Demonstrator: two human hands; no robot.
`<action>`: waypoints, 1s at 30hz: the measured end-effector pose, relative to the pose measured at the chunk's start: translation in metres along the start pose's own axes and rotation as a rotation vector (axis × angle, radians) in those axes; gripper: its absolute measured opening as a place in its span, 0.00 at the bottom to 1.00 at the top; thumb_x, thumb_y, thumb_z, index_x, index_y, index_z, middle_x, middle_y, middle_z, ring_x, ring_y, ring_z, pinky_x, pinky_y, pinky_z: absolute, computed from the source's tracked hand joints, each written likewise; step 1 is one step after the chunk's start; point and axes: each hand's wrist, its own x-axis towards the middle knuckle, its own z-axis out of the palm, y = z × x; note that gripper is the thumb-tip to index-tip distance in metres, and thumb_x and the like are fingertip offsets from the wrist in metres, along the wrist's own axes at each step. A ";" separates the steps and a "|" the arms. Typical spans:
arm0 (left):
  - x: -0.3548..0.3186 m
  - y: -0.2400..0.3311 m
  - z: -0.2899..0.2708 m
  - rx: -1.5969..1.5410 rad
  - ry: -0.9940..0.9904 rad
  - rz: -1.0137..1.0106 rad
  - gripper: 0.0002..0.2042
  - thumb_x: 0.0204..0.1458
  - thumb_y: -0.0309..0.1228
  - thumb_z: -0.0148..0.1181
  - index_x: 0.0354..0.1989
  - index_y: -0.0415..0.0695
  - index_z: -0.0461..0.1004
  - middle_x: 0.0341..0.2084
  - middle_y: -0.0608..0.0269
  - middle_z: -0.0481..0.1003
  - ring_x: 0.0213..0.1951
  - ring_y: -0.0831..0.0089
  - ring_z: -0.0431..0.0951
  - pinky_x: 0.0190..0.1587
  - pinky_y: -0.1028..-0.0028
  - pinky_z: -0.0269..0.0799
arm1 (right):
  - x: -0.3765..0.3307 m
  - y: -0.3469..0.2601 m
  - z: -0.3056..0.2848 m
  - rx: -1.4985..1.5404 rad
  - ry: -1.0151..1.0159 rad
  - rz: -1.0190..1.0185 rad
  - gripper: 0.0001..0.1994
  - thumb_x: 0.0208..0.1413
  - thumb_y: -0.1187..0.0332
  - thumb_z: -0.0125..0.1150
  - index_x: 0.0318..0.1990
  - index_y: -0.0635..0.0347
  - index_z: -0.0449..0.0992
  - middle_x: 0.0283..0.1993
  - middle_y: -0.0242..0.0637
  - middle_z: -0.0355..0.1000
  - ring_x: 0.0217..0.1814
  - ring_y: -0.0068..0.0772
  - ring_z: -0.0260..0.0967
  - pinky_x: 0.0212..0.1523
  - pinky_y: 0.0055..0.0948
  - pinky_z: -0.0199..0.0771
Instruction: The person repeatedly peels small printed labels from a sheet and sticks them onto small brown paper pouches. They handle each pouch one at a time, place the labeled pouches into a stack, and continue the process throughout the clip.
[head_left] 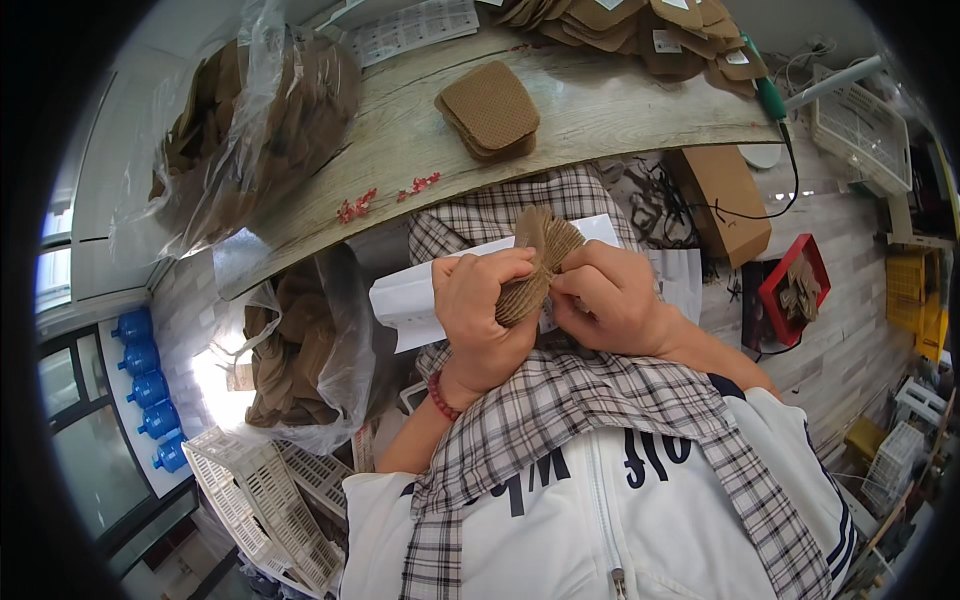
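- Above the person's lap, between the two hands, is one brown bundle [553, 235] of mesh-like material, gathered narrow in its middle and fanned at the ends.
- Its long axis goes on a slant, from the far right side toward the near left side.
- The left hand [478, 305] is curled around the bundle's left side, with fingers closed on it.
- The right hand [612, 300] is touching from the right; its fingertips are pinched together at the narrow middle. I cannot tell if a thin thread is between them.
- Both hands are equally near, and the fingers hide part of this middle.
- Under the hands lies a white sheet [408, 302], over the plaid cloth [590, 395].
- Just beyond is the edge of the worktop [610, 115], which carries a stack of brown pieces [492, 108] and small red bits [357, 206].
- To the left, below the worktop, stands an open plastic bag [352, 335].
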 end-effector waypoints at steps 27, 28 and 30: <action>0.004 -0.002 -0.006 -0.021 -0.066 0.116 0.14 0.36 0.20 0.67 0.33 0.46 0.74 0.33 0.65 0.82 0.30 0.68 0.76 0.43 0.66 0.61 | 0.016 0.024 -0.017 -0.009 -0.173 -0.222 0.15 0.38 0.78 0.71 0.37 0.60 0.76 0.34 0.35 0.72 0.30 0.36 0.72 0.28 0.29 0.73; 0.003 -0.002 -0.006 -0.015 -0.072 0.128 0.14 0.36 0.20 0.67 0.33 0.46 0.74 0.33 0.65 0.82 0.29 0.68 0.76 0.42 0.66 0.61 | 0.014 0.024 -0.016 0.004 -0.174 -0.200 0.15 0.38 0.78 0.71 0.37 0.59 0.76 0.34 0.35 0.72 0.30 0.36 0.72 0.28 0.29 0.73; 0.004 -0.001 -0.008 0.017 -0.095 0.160 0.14 0.35 0.20 0.67 0.33 0.46 0.74 0.33 0.65 0.81 0.28 0.68 0.75 0.42 0.66 0.61 | 0.010 0.026 -0.013 0.105 -0.183 -0.098 0.14 0.39 0.79 0.69 0.36 0.59 0.75 0.33 0.35 0.72 0.29 0.35 0.72 0.27 0.29 0.72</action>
